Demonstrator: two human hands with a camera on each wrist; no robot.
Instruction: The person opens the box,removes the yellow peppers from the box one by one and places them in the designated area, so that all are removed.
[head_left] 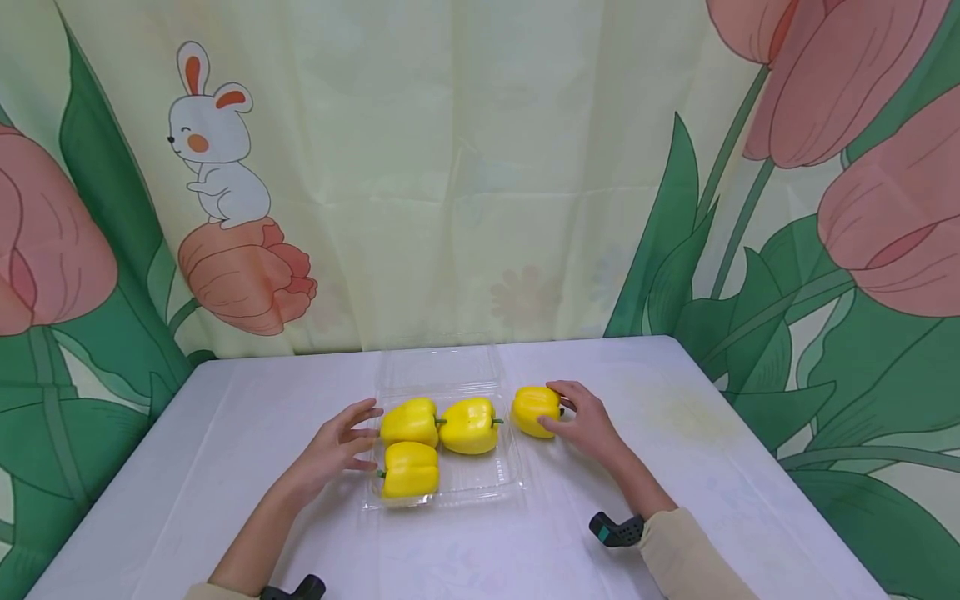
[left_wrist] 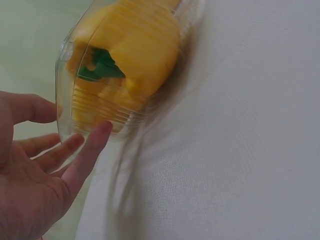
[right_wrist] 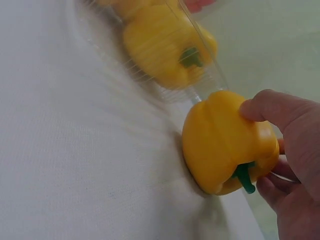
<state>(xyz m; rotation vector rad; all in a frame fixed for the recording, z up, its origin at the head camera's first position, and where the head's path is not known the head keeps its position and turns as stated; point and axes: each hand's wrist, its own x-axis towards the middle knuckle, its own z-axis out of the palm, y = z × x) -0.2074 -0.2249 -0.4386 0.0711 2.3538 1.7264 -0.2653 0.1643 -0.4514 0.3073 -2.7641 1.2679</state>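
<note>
Three yellow bell peppers fill much of a clear plastic clamshell box: one at back left, one at back right, one at front left. A fourth yellow bell pepper is on the table just right of the box. My right hand grips it, thumb on the near side and fingers round the far side; its green stem points towards the palm. With fingers spread, my left hand touches the left wall of the box.
The box's clear lid lies folded back towards the rear of the white-covered table. Behind the table hangs a curtain printed with tulips and a rabbit. A black wrist camera sits on the right wrist.
</note>
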